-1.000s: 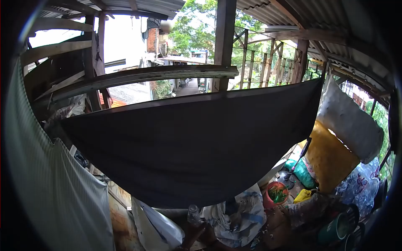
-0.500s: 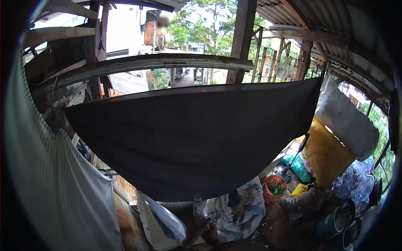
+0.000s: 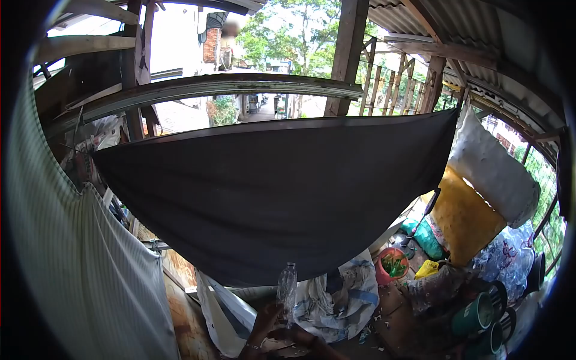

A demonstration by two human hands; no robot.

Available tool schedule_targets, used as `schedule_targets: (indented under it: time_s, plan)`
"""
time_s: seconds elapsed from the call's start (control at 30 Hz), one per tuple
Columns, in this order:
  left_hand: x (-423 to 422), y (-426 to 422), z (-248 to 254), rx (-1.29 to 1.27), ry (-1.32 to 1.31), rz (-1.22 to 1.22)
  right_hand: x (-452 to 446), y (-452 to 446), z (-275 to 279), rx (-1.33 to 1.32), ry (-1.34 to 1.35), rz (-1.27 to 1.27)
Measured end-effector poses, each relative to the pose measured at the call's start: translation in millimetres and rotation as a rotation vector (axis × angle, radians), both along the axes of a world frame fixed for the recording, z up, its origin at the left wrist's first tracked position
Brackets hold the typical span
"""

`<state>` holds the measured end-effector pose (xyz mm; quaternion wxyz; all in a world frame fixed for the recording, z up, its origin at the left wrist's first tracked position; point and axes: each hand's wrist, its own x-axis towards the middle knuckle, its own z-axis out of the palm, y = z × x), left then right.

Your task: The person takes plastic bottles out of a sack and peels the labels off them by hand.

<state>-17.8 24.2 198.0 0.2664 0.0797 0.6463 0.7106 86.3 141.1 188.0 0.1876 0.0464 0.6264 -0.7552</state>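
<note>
A clear plastic bottle point(image 3: 287, 292) stands nearly upright at the lower middle, its neck in front of the dark cloth. My left hand point(image 3: 269, 318) is closed around the bottle's lower left side, and a band shows at its wrist. My right hand point(image 3: 302, 337) is at the bottle's lower end, its fingers bent in against it; they are dim and partly hidden. Just beyond my hands lie a crumpled white sack point(image 3: 354, 303) and, on the left, another pale sack point(image 3: 219, 312).
A dark cloth point(image 3: 276, 198) hangs across the middle. To the right are a red bucket point(image 3: 384, 277) with green pieces, a yellow container point(image 3: 426, 269), green buckets point(image 3: 474, 315) and stuffed yellow point(image 3: 468, 216) and white point(image 3: 495, 168) sacks. A striped curtain point(image 3: 102, 282) hangs left.
The bottle has risen a little and shows more of its length. My hands and forearms have come further into view, with the left hand now around the bottle's lower side.
</note>
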Motion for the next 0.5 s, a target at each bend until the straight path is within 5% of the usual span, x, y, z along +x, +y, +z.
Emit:
schedule_targets:
  time_s: [0.17, 0.23, 0.33, 0.4, 0.43, 0.5]
  plan:
    - [2.4, 12.8, -30.6, -0.295, 0.141, 0.102, 1.4, 17.2, -54.2, -0.007, 0.042, -0.301]
    - [12.4, 20.9, -18.0, 0.142, -0.146, 0.154, 7.0, 36.9, -58.3, -0.048, 0.009, -0.43]
    - [19.5, 40.8, -6.6, 0.061, -0.271, 0.1, 12.2, 56.8, -32.9, 0.008, -0.015, -0.432]
    - [31.8, 56.9, -6.9, 0.011, -0.344, 0.067, 15.8, 68.3, -22.7, 1.527, 0.419, -0.112]
    - [38.5, 70.2, -9.5, -0.025, -0.342, 0.052, 19.4, 74.1, -21.6, 1.528, 0.413, -0.114]
    - [45.7, 101.0, -19.0, -0.089, -0.324, 0.031, 18.4, 86.8, -17.3, 1.516, 0.297, -0.522]
